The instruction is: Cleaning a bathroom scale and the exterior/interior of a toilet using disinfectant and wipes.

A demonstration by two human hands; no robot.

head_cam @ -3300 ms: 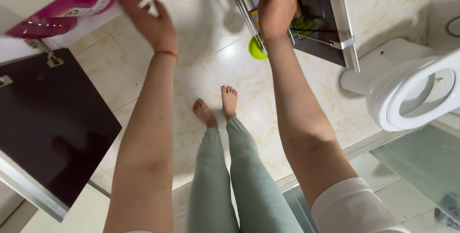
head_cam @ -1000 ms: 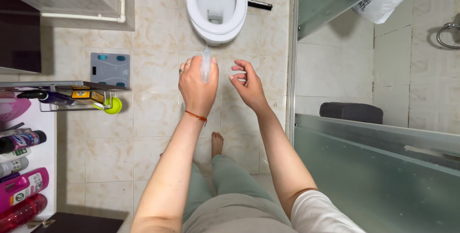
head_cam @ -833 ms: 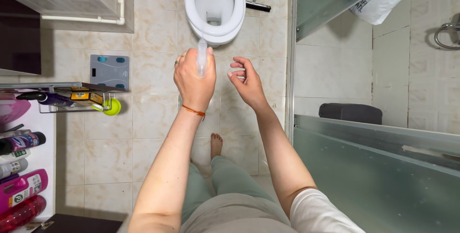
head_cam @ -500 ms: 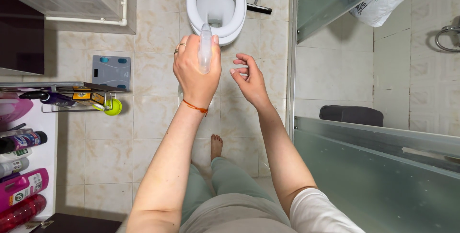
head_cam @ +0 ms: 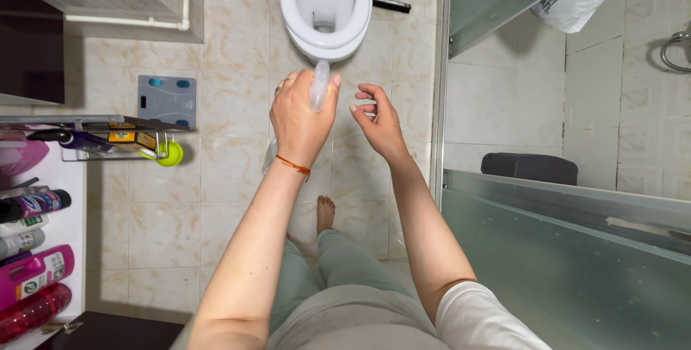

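Left hand (head_cam: 301, 121) grips a clear bottle (head_cam: 319, 86), maybe loosely; right hand (head_cam: 379, 121) half-curled, empty. Bottle could slip toward toilet (head_cam: 325, 42).

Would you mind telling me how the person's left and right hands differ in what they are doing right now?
The left hand is closed around a clear plastic bottle, whose neck points toward the white toilet; the right hand holds nothing. The left hand's fingers wrap tight, while the right hand's fingers curl loosely. The left wrist wears an orange thread; the right is bare. Both hover above the tiled floor.
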